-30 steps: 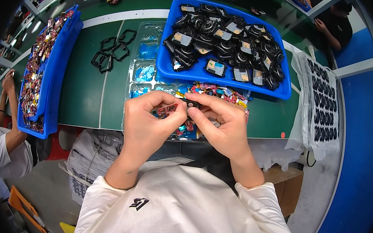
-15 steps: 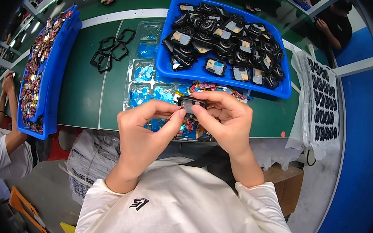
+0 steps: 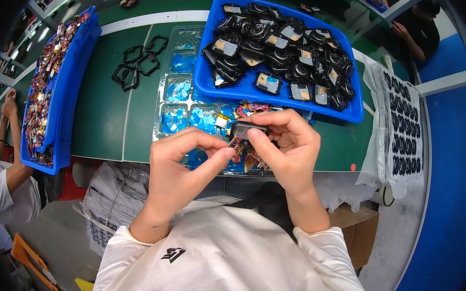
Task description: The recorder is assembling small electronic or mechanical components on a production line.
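Observation:
A small black device casing [image 3: 251, 126] is gripped between the thumb and fingers of my right hand [image 3: 294, 156], over the table's near edge. At its left side, my left hand [image 3: 185, 158] pinches a thin reddish piece [image 3: 234, 143] between thumb and index finger; it looks like a small circuit board or flex strip. Whether that piece is joined to the casing is too small to tell. Beneath both hands lie loose small circuit parts [image 3: 251, 161], partly covered by my fingers. Pieces of blue film [image 3: 203, 119] fill pockets of a clear plastic tray [image 3: 167, 69] beside them.
Behind my hands, a blue tray [image 3: 324, 113] holds many black casings. Several black frames [image 3: 132, 80] lie to the left on the green table [image 3: 98, 128]. Farther left stands a blue bin [image 3: 65, 150] of small boards; a person's arm [image 3: 17, 132] is beyond. At right is a sheet of black parts [image 3: 406, 124].
The casing has tipped and shifted slightly right and up with my right hand. My left fingers have come a little away from it, and the reddish piece now shows between them.

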The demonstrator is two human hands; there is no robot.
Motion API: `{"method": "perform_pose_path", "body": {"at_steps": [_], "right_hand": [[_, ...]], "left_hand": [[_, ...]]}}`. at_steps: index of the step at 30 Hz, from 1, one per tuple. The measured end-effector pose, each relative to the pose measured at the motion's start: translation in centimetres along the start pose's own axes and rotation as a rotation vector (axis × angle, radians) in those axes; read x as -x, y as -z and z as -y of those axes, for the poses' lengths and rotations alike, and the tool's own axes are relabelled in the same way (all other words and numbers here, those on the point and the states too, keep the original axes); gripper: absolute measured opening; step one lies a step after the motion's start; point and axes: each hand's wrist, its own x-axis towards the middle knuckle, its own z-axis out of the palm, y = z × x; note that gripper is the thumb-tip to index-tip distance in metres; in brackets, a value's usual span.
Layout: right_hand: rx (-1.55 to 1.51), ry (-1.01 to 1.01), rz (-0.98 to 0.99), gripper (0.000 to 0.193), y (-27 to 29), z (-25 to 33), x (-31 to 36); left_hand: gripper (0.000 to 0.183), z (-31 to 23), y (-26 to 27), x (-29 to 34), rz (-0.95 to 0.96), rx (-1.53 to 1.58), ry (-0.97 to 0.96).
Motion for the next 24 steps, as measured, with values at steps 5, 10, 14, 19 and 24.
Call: {"method": "perform_pose_path", "body": {"at_steps": [5,10,14,19,24], "right_hand": [[0.032,0.021,-0.008,0.013,-0.2,-0.4,0.1],[0.243,0.177,0.0,0.012,-0.1,0.0,0.1],[0.195,0.195,0.03,0.015,0.0,0.0,0.2],[-0.033,0.01,0.13,0.019,0.3,0.6,0.6],[0.177,-0.074,0.257,0.021,1.1,2.4,-0.2]], "left_hand": [[0.006,0.1,0.1,0.2,0.058,0.014,0.008],[0.008,0.4,0.0,0.3,0.094,0.337,0.202],[0.01,0.7,-0.3,0.0,0.061,0.482,0.291],[0.013,1.0,-0.8,-0.2,-0.118,0.373,0.215],[0.011,0.9,0.0,-0.5,0.044,0.007,-0.027]]}}
